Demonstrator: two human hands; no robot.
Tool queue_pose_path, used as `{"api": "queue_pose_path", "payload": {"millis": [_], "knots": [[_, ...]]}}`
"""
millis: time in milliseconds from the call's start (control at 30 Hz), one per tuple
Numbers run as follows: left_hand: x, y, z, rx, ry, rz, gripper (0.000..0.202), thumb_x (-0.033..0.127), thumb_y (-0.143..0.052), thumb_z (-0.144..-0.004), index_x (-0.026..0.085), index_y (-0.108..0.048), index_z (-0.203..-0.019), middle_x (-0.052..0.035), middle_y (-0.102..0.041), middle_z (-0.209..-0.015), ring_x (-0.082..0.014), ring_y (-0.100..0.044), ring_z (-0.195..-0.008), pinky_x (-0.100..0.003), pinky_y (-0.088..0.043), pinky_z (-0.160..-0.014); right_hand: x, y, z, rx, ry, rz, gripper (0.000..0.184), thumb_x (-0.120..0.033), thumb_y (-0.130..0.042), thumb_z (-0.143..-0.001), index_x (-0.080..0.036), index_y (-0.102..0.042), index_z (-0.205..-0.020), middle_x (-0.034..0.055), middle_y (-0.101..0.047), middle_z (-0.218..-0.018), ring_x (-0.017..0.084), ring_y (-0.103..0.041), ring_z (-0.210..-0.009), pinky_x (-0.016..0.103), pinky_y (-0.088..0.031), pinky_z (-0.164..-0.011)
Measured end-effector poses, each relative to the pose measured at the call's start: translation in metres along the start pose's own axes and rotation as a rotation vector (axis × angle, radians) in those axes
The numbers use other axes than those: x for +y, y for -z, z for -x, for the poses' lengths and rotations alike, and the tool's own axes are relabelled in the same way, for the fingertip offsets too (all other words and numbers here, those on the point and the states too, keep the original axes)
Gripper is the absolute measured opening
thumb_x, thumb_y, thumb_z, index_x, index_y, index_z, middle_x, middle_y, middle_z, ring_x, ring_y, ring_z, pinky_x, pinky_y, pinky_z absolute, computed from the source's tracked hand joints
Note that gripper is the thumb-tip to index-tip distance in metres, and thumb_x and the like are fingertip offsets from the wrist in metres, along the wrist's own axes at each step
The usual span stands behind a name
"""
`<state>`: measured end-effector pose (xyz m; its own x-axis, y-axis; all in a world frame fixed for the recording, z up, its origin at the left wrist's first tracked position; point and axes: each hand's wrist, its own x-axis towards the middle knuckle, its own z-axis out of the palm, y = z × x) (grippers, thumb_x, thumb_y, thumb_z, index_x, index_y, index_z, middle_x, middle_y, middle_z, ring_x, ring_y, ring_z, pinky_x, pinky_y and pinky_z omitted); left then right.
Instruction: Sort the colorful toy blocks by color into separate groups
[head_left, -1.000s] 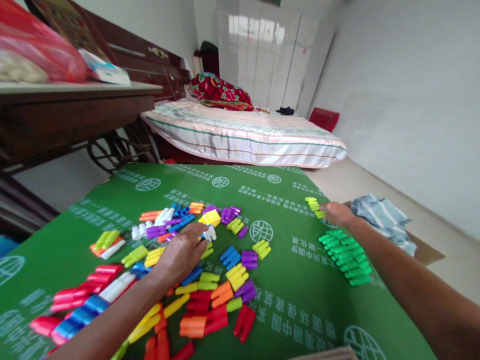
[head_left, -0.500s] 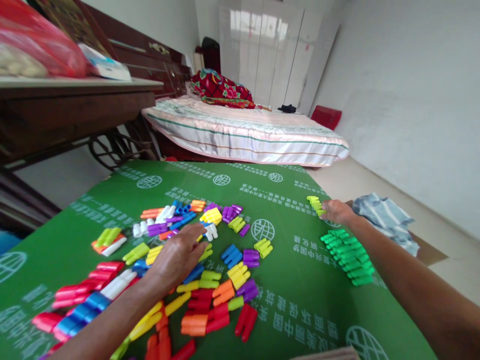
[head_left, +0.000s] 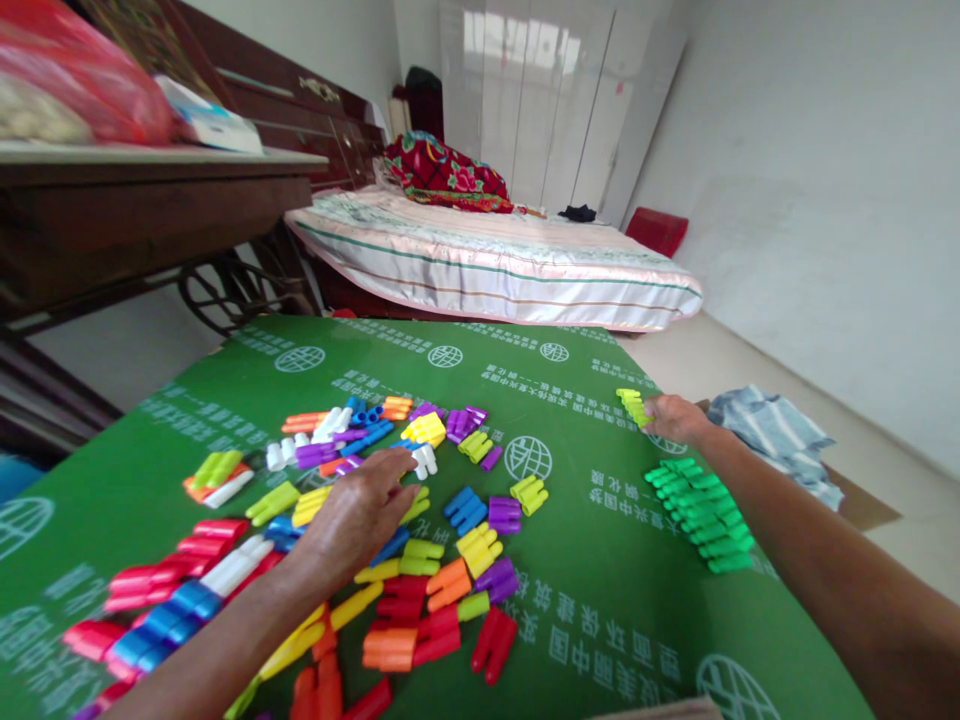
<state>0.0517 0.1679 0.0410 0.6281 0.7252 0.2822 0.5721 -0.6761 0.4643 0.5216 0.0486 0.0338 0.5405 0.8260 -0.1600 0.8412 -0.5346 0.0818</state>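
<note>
A scatter of coloured plastic pieces [head_left: 420,560] lies on the green printed sheet [head_left: 570,620]. My left hand [head_left: 356,515] rests flat on the middle of that pile, fingers stretched toward a white piece [head_left: 424,460]. My right hand [head_left: 671,418] is at the sheet's far right edge, fingers pinched on a yellow-green piece [head_left: 630,405]. Just nearer than that hand lies a neat row of bright green pieces [head_left: 701,512].
A dark wooden table [head_left: 142,210] with a red bag [head_left: 82,90] stands at the left. A bed [head_left: 495,265] lies beyond the sheet, white wardrobes [head_left: 555,100] behind it. A striped cloth [head_left: 776,435] lies on cardboard at the right.
The view has drifted slightly. Both hands have stayed nearly still, the left on the pile and the right on the yellow-green piece.
</note>
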Motion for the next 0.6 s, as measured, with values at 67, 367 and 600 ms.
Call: {"api": "queue_pose_path", "payload": {"millis": [67, 367, 600], "knots": [[0.002, 0.001, 0.0, -0.002, -0.003, 0.016, 0.038, 0.042, -0.045, -0.083, 0.017, -0.065, -0.104, -0.0113, -0.066, -0.117, -0.0204, -0.069, -0.087, -0.027, -0.054, -0.078, 0.001, 0.0, -0.002, 0.002, -0.001, -0.007, 0.025, -0.03, -0.071, -0.073, -0.018, -0.065, -0.094, 0.007, -0.068, -0.087, 0.022, -0.064, -0.085, 0.026, -0.041, -0.066], [0.008, -0.002, 0.002, 0.005, 0.022, 0.09, 0.035, 0.041, -0.047, -0.08, 0.018, -0.064, -0.1, -0.0082, -0.069, -0.102, -0.0166, -0.066, -0.069, -0.026, -0.051, -0.065, 0.002, 0.0, -0.003, 0.03, 0.015, -0.039, 0.029, -0.029, -0.072, -0.072, -0.017, -0.068, -0.099, 0.0073, -0.069, -0.087, 0.021, -0.065, -0.083, 0.026, -0.045, -0.066], [0.021, -0.002, 0.007, -0.028, 0.187, 0.225, 0.04, 0.047, -0.052, -0.073, 0.018, -0.065, -0.096, -0.0018, -0.066, -0.078, -0.0147, -0.059, -0.058, -0.026, -0.046, -0.057, -0.016, 0.01, 0.024, 0.146, 0.14, -0.119, 0.036, -0.031, -0.067, -0.078, -0.015, -0.067, -0.11, 0.0118, -0.07, -0.099, 0.026, -0.066, -0.092, 0.031, -0.048, -0.077]]}}
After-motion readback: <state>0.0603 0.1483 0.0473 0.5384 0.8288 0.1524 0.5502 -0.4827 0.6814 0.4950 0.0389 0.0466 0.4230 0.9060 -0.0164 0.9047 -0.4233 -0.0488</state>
